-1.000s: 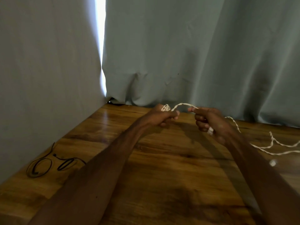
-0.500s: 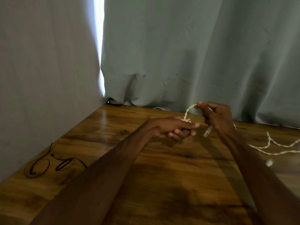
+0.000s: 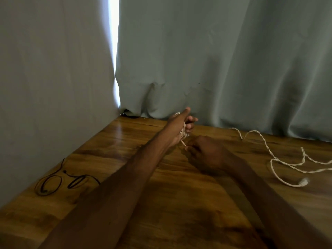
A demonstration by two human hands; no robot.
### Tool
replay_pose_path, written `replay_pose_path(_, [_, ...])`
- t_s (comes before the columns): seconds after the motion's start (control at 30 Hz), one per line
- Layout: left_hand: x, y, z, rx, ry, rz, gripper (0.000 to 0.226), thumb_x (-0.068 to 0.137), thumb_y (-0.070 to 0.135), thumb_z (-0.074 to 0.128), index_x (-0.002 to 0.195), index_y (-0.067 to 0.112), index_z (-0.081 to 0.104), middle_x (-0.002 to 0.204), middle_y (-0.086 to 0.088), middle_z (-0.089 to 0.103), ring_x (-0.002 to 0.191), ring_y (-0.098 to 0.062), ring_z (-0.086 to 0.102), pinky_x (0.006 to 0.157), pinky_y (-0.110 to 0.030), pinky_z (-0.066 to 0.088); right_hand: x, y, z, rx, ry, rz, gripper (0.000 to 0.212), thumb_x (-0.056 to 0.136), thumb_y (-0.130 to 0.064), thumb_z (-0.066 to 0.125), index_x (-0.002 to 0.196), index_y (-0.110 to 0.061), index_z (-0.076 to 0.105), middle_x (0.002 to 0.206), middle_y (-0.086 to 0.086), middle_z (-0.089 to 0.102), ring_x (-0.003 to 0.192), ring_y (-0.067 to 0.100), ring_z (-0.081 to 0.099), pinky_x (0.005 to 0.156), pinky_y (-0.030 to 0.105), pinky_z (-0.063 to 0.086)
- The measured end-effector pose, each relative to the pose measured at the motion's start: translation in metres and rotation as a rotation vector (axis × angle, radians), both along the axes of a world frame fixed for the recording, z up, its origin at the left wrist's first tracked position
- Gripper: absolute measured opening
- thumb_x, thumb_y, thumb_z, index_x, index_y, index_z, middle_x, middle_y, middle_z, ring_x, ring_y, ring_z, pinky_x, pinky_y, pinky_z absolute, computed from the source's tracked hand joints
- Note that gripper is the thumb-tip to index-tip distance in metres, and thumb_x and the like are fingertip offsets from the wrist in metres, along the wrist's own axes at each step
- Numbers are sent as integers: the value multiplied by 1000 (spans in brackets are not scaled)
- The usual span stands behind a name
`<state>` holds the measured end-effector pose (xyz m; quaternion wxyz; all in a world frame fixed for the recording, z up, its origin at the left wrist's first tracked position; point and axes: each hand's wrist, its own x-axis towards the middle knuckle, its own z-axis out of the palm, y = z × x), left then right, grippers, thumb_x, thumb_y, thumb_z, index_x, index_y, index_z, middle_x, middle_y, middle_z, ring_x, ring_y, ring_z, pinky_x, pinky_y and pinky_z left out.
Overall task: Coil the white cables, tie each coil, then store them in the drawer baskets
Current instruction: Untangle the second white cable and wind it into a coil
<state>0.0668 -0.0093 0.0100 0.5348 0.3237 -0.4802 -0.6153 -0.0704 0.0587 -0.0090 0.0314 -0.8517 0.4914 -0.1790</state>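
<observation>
Left hand (image 3: 177,125) mid-frame grips white cable (image 3: 184,133) turns wound round it, right hand (image 3: 206,155) just below pinches the strand, slack trailing right across table (image 3: 125,141).

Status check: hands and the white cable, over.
Left hand holds white cable coil wound round it. Right hand pinches strand below coil. More white cable loose on wooden table, right. Black cable far left, clear.

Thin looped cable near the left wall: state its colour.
The thin looped cable is black, clearest in the head view.
</observation>
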Motion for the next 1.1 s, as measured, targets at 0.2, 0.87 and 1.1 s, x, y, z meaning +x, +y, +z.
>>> replay_pose_path(0.2, [-9, 3, -5, -64, -131, 161, 29, 108, 22, 51, 88, 3, 60, 62, -2, 67, 42, -7, 62, 43, -19, 49, -10, -6, 17, -298, 138, 16, 17, 95, -41, 67, 102, -31, 79, 96, -6, 77, 83, 17, 69, 68, 33, 52])
replay_pose_path(0.87, [0, 41, 17, -96, -561, -393, 91, 97, 77, 8, 61, 17, 67, 47, 1, 30, 33, -7, 25, 37, -16, 20, -23, -5, 9, -213, -646, 90, 55, 77, -42, 78, 118, -13, 56, 107, -4, 64, 65, 5, 63, 50, 31, 53])
replay_pose_path(1.1, [22, 74, 31, 27, -618, -298, 73, 88, 87, 14, 55, 24, 30, 43, 5, 27, 32, -8, 23, 37, -20, 21, 4, 12, 8, 49, -799, 193, 34, 105, -31, 53, 126, -8, 65, 114, 12, 74, 109, 31, 70, 97, 48, 56])
